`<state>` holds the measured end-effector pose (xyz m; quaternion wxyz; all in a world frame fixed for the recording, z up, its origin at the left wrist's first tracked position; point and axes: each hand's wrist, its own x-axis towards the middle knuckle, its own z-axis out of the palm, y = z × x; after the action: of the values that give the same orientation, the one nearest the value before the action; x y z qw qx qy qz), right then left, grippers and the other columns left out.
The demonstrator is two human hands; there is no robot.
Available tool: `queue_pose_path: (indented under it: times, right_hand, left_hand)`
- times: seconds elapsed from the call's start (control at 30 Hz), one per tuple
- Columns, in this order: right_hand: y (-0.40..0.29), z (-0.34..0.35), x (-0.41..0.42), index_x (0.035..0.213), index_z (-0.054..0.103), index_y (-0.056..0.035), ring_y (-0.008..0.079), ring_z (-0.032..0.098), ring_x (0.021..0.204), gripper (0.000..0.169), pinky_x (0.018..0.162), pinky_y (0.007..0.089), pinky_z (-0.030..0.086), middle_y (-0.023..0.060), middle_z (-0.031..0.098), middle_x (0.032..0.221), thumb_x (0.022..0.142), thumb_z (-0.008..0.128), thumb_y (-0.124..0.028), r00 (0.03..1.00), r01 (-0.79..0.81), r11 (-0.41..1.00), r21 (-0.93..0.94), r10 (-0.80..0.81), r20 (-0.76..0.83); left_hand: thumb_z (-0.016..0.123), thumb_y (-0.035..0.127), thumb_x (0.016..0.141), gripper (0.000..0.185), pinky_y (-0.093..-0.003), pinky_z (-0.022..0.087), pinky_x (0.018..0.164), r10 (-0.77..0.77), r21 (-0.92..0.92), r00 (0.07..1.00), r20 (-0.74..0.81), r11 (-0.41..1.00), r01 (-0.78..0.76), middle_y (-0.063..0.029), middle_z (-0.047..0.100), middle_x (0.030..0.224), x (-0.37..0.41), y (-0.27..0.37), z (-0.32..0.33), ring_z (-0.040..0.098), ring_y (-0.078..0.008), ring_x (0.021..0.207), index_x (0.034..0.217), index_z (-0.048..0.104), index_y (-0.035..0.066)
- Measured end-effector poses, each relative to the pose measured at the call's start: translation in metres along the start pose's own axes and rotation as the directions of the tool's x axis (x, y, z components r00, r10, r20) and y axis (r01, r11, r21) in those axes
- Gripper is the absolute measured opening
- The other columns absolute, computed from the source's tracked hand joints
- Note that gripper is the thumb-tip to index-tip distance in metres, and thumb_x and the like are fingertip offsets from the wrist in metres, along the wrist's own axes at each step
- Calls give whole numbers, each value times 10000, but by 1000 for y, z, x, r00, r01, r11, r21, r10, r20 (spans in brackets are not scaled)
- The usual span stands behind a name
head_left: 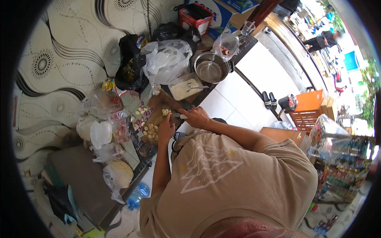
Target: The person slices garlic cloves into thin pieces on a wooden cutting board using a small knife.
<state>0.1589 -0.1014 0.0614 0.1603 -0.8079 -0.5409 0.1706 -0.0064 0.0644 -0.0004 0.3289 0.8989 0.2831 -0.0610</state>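
Observation:
My right hand [197, 117] is closed around the white handle of a knife [183, 116], its index finger stretched over the handle. The blade points left, towards my left hand [166, 128], whose fingertips are at a small heap of chopped pale pieces, apparently garlic [166, 112]. Whether those fingers pinch anything is too small to tell. Under both lies a brown wooden chopping board [159, 102]. Peeled whole cloves [151, 131] are grouped on the board's near left part. Beside them are purple and white shallots [143, 109].
Beyond the board are a white tub with a spoon [185, 89], a steel pot [211, 67] and a clear plastic bag [169, 56]. Bagged food [119, 128] lines the left side. A blue water bottle [139, 195] stands below the table edge. A person [323, 41] is outside.

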Motion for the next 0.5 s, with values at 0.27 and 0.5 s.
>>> queue_pose_path:
  times: [0.27, 0.5]
  right_hand:
    - [-22, -1, -15, 1368, 588, -130, 369, 727, 908, 475, 794, 477, 563, 150, 757, 942, 925, 717, -243, 963, -265, 924, 276, 267, 31]
    - [-14, 44, -14, 1312, 618, -34, 307, 744, 933, 367, 833, 405, 565, 151, 763, 985, 985, 668, -193, 989, -97, 796, 598, 144, -32]
  left_hand:
    - [644, 161, 959, 679, -307, 456, 491, -195, -793, 928, 317, 482, 372, -75, 634, 793, 11, -26, -11, 551, -163, 547, 1581, 372, 189]
    - [610, 158, 999, 545, -217, 292, 443, 159, -816, 916, 367, -418, 400, -4, 513, 861, 3, -23, -16, 362, -73, 518, 1514, 442, 218]
